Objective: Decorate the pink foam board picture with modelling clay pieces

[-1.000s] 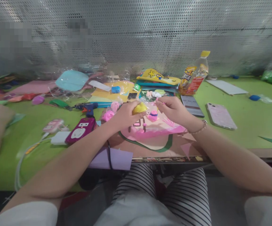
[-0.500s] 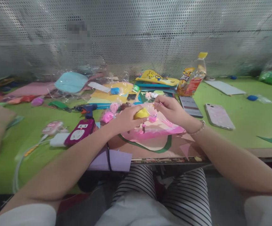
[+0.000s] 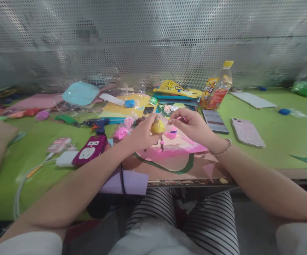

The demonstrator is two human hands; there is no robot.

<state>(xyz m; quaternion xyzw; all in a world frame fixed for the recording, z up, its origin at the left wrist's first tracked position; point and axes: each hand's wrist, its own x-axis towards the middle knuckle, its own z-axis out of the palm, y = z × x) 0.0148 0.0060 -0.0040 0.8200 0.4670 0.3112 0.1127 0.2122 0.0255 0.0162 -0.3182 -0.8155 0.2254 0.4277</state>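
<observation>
One purple case point(image 3: 91, 150) on the green surface point(image 3: 281, 141); one left hand point(image 3: 142, 134), grip closed on a yellow lump point(image 3: 157, 128) held above a pink sheet point(image 3: 185, 143), the lump roundish, its long axis not tellable, its clear wrapper point(image 3: 166, 121) pointing right toward the other hand. One pink piece with blue band point(image 3: 172, 134), more exposed than half a second ago; one right hand point(image 3: 190, 125), now nearer the lump, fingertips at the wrapper, whether gripping it cannot be told.
</observation>
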